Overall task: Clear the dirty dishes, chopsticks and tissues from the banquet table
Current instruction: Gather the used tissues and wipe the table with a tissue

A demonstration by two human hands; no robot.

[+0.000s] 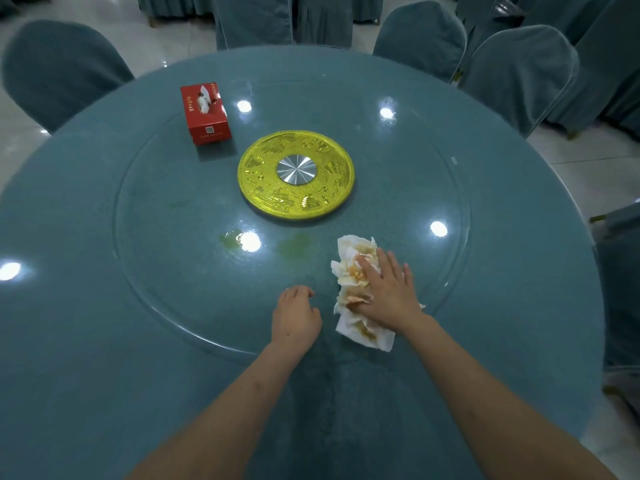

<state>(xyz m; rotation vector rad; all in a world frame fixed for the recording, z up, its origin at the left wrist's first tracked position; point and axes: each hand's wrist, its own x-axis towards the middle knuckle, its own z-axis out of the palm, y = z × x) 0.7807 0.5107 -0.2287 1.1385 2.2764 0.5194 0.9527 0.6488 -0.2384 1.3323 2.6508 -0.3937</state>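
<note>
A wad of white tissues [349, 261], stained orange and yellow, lies on the glass turntable [166, 209] near the front of the round teal table [69, 341]. My right hand [389, 289] presses flat on the wad with its fingers straight. My left hand [296, 315] rests on the glass just left of the wad, fingers loosely curled, holding nothing. Two greenish wet smears [294, 245] mark the glass beyond my hands.
A red tissue box [205, 114] stands on the turntable at the back left. A gold disc with a silver hub [296, 174] sits at the table's centre. Teal-covered chairs [519, 74] ring the far side and the right edge.
</note>
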